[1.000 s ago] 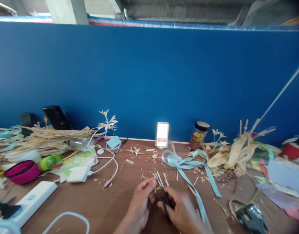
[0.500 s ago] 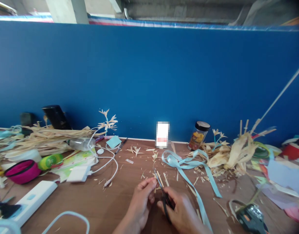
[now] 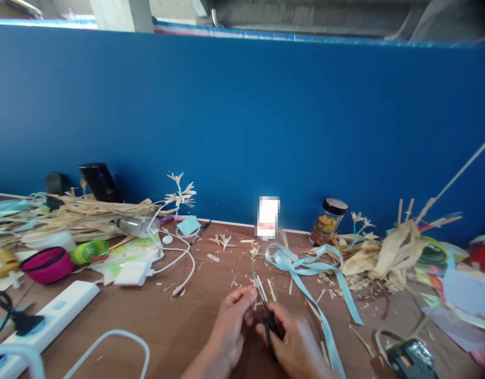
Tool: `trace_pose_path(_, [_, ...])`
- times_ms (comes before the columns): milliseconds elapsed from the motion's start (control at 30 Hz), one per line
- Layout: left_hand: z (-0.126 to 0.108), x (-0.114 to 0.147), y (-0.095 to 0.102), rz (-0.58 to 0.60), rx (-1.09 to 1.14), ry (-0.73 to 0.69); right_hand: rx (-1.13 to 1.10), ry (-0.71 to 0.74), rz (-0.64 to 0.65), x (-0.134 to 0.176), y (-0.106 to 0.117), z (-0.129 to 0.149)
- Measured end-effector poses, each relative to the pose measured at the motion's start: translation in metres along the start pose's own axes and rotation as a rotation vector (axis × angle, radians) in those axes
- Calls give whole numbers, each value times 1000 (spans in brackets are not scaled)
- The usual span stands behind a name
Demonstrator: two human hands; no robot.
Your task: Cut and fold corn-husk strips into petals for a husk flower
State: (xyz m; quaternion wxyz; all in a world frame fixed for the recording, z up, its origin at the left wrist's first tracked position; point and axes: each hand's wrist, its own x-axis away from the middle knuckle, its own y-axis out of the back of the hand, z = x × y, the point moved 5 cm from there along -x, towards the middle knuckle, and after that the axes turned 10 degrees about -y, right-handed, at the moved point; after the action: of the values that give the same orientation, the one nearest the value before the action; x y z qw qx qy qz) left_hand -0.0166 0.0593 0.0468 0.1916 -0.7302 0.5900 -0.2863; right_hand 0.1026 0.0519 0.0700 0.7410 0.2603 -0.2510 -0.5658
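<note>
We are noting two hands working low over a brown tabletop (image 3: pixel 175 331), with a blue panel (image 3: pixel 226 116) rising behind. Our left hand (image 3: pixel 233 321) is pinching, thumb and forefinger pressed together at the tip; whether a shred is sitting in that grip, we are finding too small to tell. Our right hand (image 3: pixel 292 337) is holding scissors (image 3: pixel 268 320), its grip closing around the black handles. The blades are pointing away from us, running just beside the left fingertips.

Pale strips (image 3: pixel 271 289) are lying just beyond the blades, among scattered scraps. A light-blue ribbon (image 3: pixel 297 279) is looping and trailing right of the scissors, one end running behind the right hand. A jar (image 3: pixel 327 226) with a dark lid is leaning near the panel; husks (image 3: pixel 396 247) are spreading to its right.

On the left we are recording a straw flower (image 3: pixel 181 197) standing on a blue stem, a white charger (image 3: pixel 132 273) with its cable attached, a magenta pouch (image 3: pixel 48 266), and a power strip (image 3: pixel 56 316) carrying a black plug (image 3: pixel 27 321).
</note>
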Motion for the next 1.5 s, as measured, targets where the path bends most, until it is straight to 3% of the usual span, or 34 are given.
trace_pose_path(200, [3, 0, 0, 10, 46, 1, 105, 28, -32, 0, 1, 1])
trace_pose_path(967, [3, 0, 2, -7, 24, 4, 82, 30, -15, 2, 2, 2])
trace_pose_path(1267, [4, 0, 1, -22, 22, 14, -75, 7, -6, -1, 2, 1])
trace_pose_path(1367, [2, 0, 1, -15, -22, 0, -244, -11, 1, -3, 8, 2])
trace_pose_path(1500, [-6, 2, -5, 101, -287, -29, -570, -72, 2, -9, 18, -3])
